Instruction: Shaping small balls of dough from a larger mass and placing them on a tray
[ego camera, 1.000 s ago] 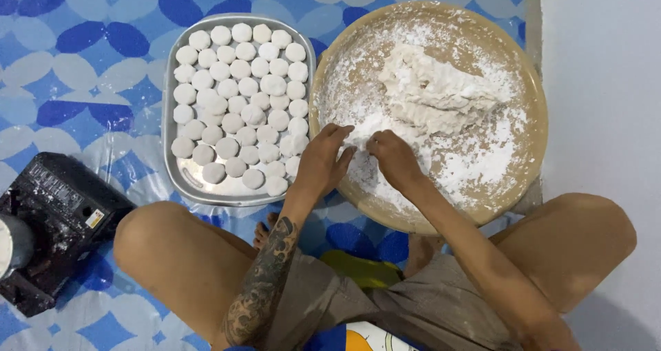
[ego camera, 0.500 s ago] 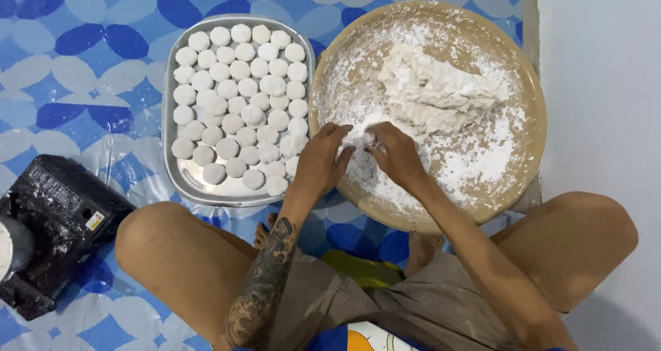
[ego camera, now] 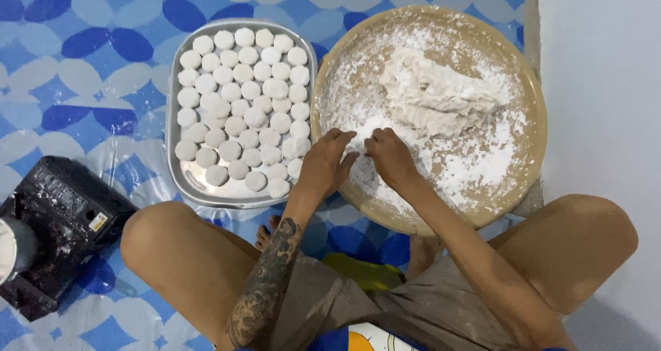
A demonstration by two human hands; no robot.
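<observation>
A person seated cross-legged on a blue-and-white patterned floor mat [ego camera: 82, 62] works over a large round wooden tray [ego camera: 530, 82] dusted with white flour, right of the frame's centre. The left hand [ego camera: 325, 164], on a tattooed forearm, and the right hand [ego camera: 390, 157] meet at the tray's lower left rim, fingers curled loosely downward and nearly touching each other over the floured patch; whether anything is pinched between them cannot be told, since the fingertips hide it. A ragged mound of pale dough [ego camera: 437, 96] lies in the upper middle of the wooden tray, apart from both hands. Just left of it, touching or nearly touching its rim, sits a rectangular metal tray [ego camera: 206, 193] packed with rows of small round white dough balls [ego camera: 237, 93], leaving a bare strip along its lower edge. At the lower left of the frame rests a black machine [ego camera: 65, 220], its casing smeared with flour. The person's bare knees frame the bottom of the picture, in khaki shorts [ego camera: 385, 310].
</observation>
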